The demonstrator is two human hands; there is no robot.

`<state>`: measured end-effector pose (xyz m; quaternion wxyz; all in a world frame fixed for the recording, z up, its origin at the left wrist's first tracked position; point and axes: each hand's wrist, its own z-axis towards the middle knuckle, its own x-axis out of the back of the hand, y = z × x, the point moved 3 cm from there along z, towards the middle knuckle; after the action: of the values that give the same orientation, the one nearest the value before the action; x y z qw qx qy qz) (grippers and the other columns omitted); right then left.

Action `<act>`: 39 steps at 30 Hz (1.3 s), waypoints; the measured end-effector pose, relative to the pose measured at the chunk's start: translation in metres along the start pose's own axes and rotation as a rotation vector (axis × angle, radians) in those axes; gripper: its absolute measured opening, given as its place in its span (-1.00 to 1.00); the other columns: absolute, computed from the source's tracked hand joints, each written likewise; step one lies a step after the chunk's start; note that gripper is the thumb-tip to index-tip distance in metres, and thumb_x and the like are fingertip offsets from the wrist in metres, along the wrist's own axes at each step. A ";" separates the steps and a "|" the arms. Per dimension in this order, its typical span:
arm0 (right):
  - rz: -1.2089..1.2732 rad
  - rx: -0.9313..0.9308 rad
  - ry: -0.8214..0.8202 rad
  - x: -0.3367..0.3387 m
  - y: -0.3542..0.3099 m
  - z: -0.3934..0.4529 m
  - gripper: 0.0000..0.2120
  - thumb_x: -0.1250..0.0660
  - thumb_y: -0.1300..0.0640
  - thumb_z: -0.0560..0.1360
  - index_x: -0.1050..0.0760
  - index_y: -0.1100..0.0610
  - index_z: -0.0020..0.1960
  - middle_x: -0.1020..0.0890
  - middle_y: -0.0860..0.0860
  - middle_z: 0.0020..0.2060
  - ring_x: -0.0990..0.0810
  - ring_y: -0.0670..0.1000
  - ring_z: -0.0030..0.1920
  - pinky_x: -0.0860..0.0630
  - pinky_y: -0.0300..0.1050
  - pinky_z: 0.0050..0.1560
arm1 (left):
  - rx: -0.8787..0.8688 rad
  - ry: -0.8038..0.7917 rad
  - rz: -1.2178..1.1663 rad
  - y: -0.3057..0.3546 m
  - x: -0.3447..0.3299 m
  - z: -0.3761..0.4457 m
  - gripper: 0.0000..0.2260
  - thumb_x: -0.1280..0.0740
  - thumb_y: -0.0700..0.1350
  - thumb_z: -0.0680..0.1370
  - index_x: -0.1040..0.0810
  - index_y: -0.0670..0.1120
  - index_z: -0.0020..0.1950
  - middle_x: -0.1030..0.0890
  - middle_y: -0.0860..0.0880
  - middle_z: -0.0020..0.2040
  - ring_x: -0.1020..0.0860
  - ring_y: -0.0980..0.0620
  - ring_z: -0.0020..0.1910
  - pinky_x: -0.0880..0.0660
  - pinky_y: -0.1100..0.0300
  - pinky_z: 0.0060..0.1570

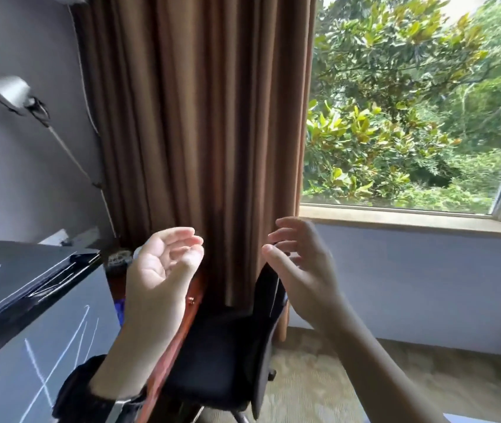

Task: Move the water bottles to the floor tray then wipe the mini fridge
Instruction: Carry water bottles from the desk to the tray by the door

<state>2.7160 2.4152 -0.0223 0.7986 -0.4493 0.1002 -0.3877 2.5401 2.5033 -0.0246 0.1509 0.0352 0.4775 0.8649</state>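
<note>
Before the brown curtain, both hands hang raised and empty: the left hand palm-up with fingers loosely curled, the right hand spread wide, neither touching anything. No water bottle or floor tray shows; they lie outside this view. At nine o'clock a glossy black slab over a grey face may be the mini fridge, though blur leaves that uncertain. A black chair sits at six o'clock. Filled bottles would likely be heavy and slick, best gripped around the body; the fridge's hard, smooth panels should wipe easily.
</note>
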 end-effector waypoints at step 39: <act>0.274 -0.240 -1.152 -0.530 0.350 0.190 -0.59 -0.40 -0.05 0.43 -0.44 -0.04 0.25 -0.61 -0.14 0.05 -0.60 -0.08 0.07 -0.53 -0.11 0.11 | 0.473 0.968 0.866 -0.452 0.104 0.157 -0.30 -0.34 0.02 0.40 -0.17 -0.06 0.49 -0.18 -0.09 0.56 -0.15 -0.03 0.56 -0.23 -0.04 0.48</act>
<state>2.6371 3.0162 -0.2910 0.7109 -0.6568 -0.2485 0.0384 2.5764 2.8869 -0.3262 -0.4500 -0.1355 0.6098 0.6382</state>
